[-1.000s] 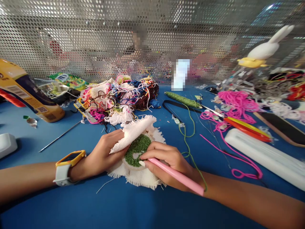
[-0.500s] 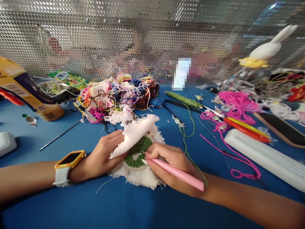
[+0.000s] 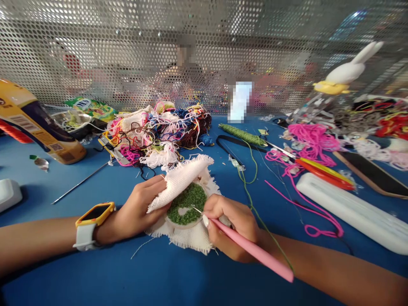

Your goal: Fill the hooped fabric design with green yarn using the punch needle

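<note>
White fringed cloth [image 3: 188,177] is stretched over a small round hoop, one flap folded up over my left hand's fingers. Green looped yarn [image 3: 191,197] fills most of the circle and surrounds a bare pale patch. My left hand [image 3: 140,208] grips the cloth and hoop from the left, fingertips hidden beneath the flap. Between the thumb and fingers of my right hand [image 3: 234,225] is a pink punch needle [image 3: 255,250], its metal tip above the green loops beside the bare patch. A green yarn strand [image 3: 264,223] runs to the handle's rear end.
Behind the hoop lies a tangled yarn heap [image 3: 165,131]. At right are a green yarn bundle [image 3: 244,134], pink yarn [image 3: 314,142], red-yellow scissors [image 3: 325,172], a white case [image 3: 347,212] and a phone [image 3: 376,172]. A yellow bottle [image 3: 41,127] and a long needle [image 3: 79,183] are left.
My right hand has drawn back to the right and slightly down with the punch needle, whose metal tip now shows. The left hand keeps its hold on the cloth.
</note>
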Motion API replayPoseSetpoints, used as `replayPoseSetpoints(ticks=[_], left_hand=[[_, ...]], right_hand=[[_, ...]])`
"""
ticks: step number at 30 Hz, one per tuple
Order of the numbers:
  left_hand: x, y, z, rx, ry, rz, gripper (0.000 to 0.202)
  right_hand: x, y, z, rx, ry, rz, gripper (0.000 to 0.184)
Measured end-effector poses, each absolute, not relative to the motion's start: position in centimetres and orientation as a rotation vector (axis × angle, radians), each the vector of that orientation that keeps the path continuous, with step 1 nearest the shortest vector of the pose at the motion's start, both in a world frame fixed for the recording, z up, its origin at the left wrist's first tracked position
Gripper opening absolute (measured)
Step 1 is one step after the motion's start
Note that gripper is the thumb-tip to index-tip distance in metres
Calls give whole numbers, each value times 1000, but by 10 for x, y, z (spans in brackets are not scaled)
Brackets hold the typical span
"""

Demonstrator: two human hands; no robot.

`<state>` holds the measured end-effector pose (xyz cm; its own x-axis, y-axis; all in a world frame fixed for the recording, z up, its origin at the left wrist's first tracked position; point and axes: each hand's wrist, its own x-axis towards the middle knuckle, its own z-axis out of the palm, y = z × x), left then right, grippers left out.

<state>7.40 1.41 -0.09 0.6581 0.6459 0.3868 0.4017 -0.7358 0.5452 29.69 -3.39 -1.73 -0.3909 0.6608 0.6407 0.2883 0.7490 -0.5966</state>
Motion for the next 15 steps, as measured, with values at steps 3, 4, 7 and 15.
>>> replayPoseSetpoints(ticks=[3, 4, 7, 15], left_hand=[[74, 15, -1, 2458, 833, 781, 15], [74, 15, -1, 2455, 835, 780, 15], [74, 14, -1, 2453, 829, 780, 15], [74, 14, 0, 2472, 817, 790, 15]], right_hand=[[298, -33, -19, -744, -1968, 525, 18], [298, -33, -19, -757, -1968, 535, 18], [298, -33, -17, -755, -1972, 539, 18], [298, -34, -14, -702, -1988, 515, 18]])
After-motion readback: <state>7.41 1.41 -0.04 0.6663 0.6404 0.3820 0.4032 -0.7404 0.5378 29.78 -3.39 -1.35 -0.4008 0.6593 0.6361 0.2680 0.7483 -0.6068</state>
